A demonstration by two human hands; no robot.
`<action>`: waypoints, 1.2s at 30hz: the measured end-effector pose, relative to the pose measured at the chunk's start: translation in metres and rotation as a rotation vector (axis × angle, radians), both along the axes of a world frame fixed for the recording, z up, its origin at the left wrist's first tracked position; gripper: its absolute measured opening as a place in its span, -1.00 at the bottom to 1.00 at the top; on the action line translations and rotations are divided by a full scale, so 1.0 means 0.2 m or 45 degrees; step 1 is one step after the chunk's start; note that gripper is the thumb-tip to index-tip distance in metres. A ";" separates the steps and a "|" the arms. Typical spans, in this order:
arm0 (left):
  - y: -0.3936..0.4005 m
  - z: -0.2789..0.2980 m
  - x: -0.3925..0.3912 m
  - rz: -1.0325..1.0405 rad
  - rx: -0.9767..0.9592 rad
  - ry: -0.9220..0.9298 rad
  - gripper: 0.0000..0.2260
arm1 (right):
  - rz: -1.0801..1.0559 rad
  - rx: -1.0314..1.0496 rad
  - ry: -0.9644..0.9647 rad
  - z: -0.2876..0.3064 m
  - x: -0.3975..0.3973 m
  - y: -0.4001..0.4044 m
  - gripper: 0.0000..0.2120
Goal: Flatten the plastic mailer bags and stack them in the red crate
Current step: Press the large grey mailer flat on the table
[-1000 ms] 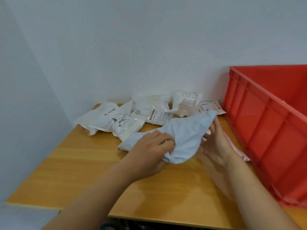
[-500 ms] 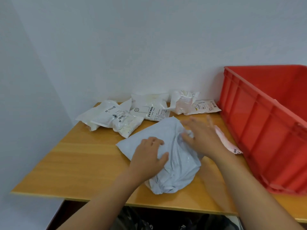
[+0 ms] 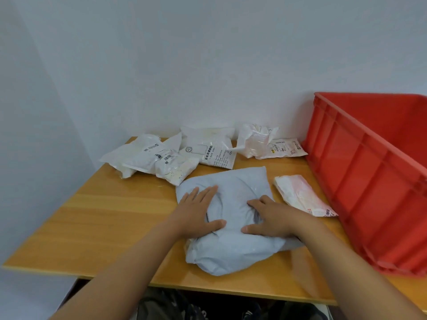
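A pale grey mailer bag (image 3: 233,188) lies crumpled on the wooden table (image 3: 92,222), near its front edge. My left hand (image 3: 198,211) rests palm-down on the bag's left half, fingers spread. My right hand (image 3: 272,215) presses flat on its right half, fingers pointing left. A pink-and-white mailer (image 3: 300,195) lies just right of the grey bag. The red crate (image 3: 369,181) stands at the table's right side; its inside is out of view.
Several white mailer bags (image 3: 208,151) lie in a row along the back of the table against the white wall, another group at the back left (image 3: 147,158). The table's front edge runs just below the grey bag.
The grey bag, held up between both hands a second ago, now lies on the table. Both hands have come down flat on top of it.
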State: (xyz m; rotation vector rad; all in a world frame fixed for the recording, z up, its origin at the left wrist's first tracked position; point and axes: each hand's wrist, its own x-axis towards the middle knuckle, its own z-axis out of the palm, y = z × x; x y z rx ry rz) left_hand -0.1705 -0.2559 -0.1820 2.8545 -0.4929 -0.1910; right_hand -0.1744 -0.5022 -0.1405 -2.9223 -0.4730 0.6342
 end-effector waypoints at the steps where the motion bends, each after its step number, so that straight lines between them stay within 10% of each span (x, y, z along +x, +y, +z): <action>1: 0.03 0.02 0.02 -0.044 0.012 0.028 -0.12 | 0.002 -0.044 0.042 0.04 0.01 0.01 -0.13; 8: -0.02 0.15 0.21 0.079 -0.419 -0.081 -0.35 | 0.005 0.037 -0.278 0.31 0.26 0.11 -0.22; 36: -0.15 -0.10 0.35 0.375 0.004 0.065 -0.47 | -0.085 0.096 -0.106 -0.26 0.53 0.21 -0.42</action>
